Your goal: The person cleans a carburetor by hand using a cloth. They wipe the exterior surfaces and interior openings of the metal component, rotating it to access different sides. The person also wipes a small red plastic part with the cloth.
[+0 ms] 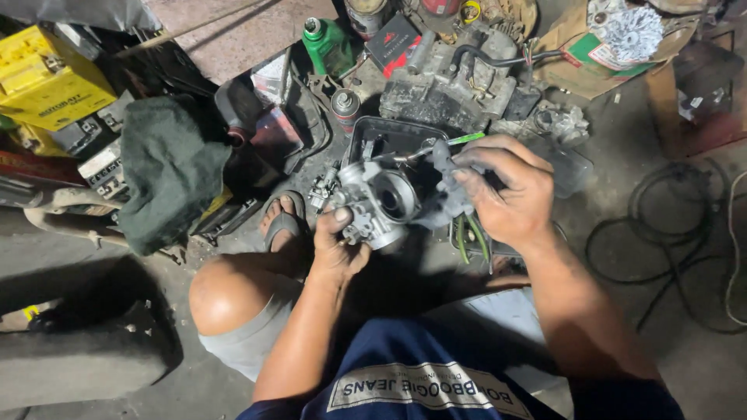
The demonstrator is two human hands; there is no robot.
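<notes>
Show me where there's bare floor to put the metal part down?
Bare floor lies right of the right hand, between the cardboard box and the coiled cable. More lies at top, left of the green bottle. It is crowded around the engine, the black tray and the green cloth.

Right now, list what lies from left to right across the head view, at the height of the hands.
Dark green cloth → sandalled foot → left hand → metal carburetor → right hand → coiled black cable.
</notes>
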